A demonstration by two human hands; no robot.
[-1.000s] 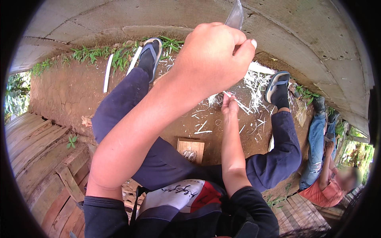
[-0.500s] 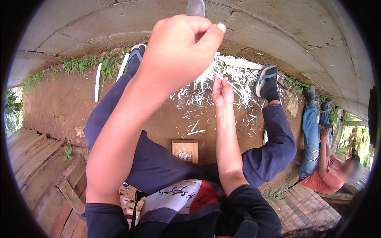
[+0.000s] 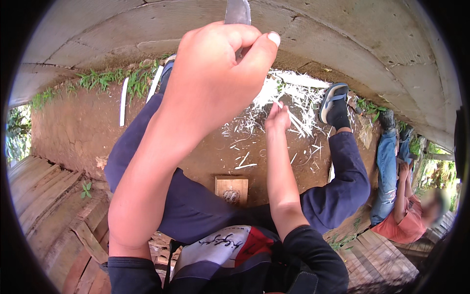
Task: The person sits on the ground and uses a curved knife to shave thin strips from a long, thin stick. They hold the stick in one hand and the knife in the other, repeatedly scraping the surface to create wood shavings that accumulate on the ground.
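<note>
Wall (image 3: 352,34): I see it curve across the top.
Dirt ground (image 3: 78,112): white shavings (image 3: 304,100) lie heaped near the wall.
Left hand (image 3: 220,63): raised, closed around the knife (image 3: 238,12); I log it farther left than one second ago.
Right hand (image 3: 278,119): fingers pinching the white strip (image 3: 279,104).
Knife: blade projects beyond the left hand.
White strip: at the fingertips, near the shavings.

"What carries everything here?"
"Bare, reddish-brown packed earth (image 3: 68,115)."
"What lies on it?"
"Thin, curly white shavings (image 3: 304,100), heaped at the far side and scattered loosely nearer."
"And at the left?"
"Two long, flat white strips (image 3: 123,103), apart, beside green grass (image 3: 132,84)."
"Nearest?"
"A squarish, light-brown wooden block (image 3: 223,184)."
"Right?"
"A dry tan leaf (image 3: 365,136)."
</note>
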